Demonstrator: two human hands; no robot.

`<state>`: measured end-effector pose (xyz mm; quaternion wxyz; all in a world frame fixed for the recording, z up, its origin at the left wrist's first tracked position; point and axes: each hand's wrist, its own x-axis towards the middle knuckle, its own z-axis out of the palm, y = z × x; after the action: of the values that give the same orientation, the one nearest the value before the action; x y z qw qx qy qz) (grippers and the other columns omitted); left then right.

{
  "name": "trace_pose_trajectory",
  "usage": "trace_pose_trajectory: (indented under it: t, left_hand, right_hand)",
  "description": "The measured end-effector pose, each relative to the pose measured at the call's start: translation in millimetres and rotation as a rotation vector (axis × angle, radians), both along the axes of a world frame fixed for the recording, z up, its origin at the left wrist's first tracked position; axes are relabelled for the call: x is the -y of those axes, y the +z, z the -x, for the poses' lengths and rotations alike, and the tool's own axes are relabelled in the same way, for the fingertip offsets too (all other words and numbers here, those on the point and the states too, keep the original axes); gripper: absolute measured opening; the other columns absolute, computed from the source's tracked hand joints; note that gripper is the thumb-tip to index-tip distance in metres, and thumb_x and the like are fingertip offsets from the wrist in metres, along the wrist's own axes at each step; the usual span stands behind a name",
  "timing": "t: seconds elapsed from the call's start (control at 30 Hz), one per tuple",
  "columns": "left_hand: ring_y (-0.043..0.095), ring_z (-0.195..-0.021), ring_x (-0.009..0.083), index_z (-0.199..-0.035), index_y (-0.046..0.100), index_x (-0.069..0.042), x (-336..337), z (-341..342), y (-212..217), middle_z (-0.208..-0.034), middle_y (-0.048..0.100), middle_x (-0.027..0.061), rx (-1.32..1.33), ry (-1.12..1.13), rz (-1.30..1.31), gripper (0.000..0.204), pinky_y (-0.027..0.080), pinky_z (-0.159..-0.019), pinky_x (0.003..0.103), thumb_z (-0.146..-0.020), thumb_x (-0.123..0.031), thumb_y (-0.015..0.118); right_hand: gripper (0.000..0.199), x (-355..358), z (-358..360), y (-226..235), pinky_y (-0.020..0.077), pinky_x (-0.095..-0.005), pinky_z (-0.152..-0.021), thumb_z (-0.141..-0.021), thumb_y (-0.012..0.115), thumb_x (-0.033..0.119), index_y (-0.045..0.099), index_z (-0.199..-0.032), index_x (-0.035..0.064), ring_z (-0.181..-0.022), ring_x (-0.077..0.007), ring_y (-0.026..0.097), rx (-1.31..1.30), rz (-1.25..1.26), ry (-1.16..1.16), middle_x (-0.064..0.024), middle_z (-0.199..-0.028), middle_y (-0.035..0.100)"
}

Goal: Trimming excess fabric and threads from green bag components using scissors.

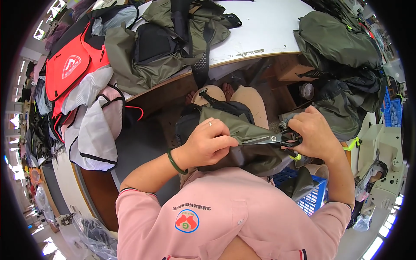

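An olive-green bag piece [232, 123] with black parts lies across my lap. My left hand [206, 141], with a ring and a dark green bangle, pinches the olive fabric, its thumb and finger at the scissors' tips. My right hand [316, 132] grips a pair of scissors [262, 140] by the black handles. Their metal blades point left along the fabric, slightly parted. Whether the blades have fabric between them I cannot tell. Below the scissors a bit of neon-yellow cord [295, 156] shows by my right hand.
Olive and black bags [164, 47] lie on the white table [255, 26] ahead. To the left hang red and white bag pieces [71, 65]; more olive bags [340, 39] pile at the right. A blue basket [318, 195] stands beside me, near a sewing machine [390, 173].
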<state>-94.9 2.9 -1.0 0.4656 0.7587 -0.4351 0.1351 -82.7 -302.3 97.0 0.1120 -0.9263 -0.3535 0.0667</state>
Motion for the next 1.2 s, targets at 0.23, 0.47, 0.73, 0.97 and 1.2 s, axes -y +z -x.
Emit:
trace_pose_trajectory:
  t: [0.23,0.47,0.73,0.97,1.2]
  left_hand:
    - [0.054,-0.07,0.0246,-0.09,0.068,-0.011,1,1,6,-0.08,0.052,0.0053,-0.059,0.0,-0.015,0.028,0.044,-0.064,0.034,-0.066,0.005,0.067]
    - [0.063,-0.092,0.0114,-0.108,0.07,0.0,-7,-15,1,-0.104,0.069,0.0046,-1.62,-0.278,0.348,0.031,0.049,-0.084,0.024,-0.079,0.003,0.061]
    - [0.067,-0.093,0.0145,-0.108,0.07,0.002,-2,-18,5,-0.106,0.071,0.0079,-1.824,-0.263,0.45,0.033,0.051,-0.086,0.025,-0.077,0.005,0.06]
    - [0.06,-0.094,0.0079,-0.11,0.071,-0.002,0,-16,10,-0.105,0.07,0.0033,-1.844,-0.244,0.408,0.034,0.046,-0.082,0.02,-0.078,0.001,0.06]
    - [0.066,-0.097,0.0143,-0.112,0.069,0.001,-1,-15,4,-0.109,0.07,0.0083,-1.788,-0.291,0.412,0.035,0.05,-0.09,0.025,-0.078,0.005,0.06]
  right_hand:
    - [0.032,4,2,-3,0.0418,-0.0383,-0.072,-0.062,0.081,0.024,0.057,-0.071,0.0063,-0.07,-0.0288,0.061,0.023,0.047,-0.009,-0.0086,-0.069,0.058]
    - [0.039,3,7,0,0.0418,-0.0402,-0.077,-0.058,0.084,0.024,0.056,-0.079,0.0063,-0.076,-0.028,0.059,0.193,-0.021,-0.132,-0.0076,-0.077,0.058]
    - [0.037,-4,6,9,0.042,-0.0423,-0.082,-0.059,0.082,0.019,0.054,-0.08,0.0075,-0.078,-0.0265,0.057,0.329,0.047,-0.09,-0.0068,-0.078,0.054]
    - [0.037,-7,3,12,0.042,-0.0428,-0.083,-0.06,0.082,0.022,0.054,-0.079,0.0082,-0.077,-0.0248,0.056,0.367,0.091,-0.047,-0.0059,-0.077,0.052]
    - [0.037,-1,3,5,0.0417,-0.0404,-0.078,-0.061,0.083,0.025,0.055,-0.079,0.0081,-0.076,-0.0248,0.056,0.372,0.124,-0.047,-0.006,-0.077,0.054]
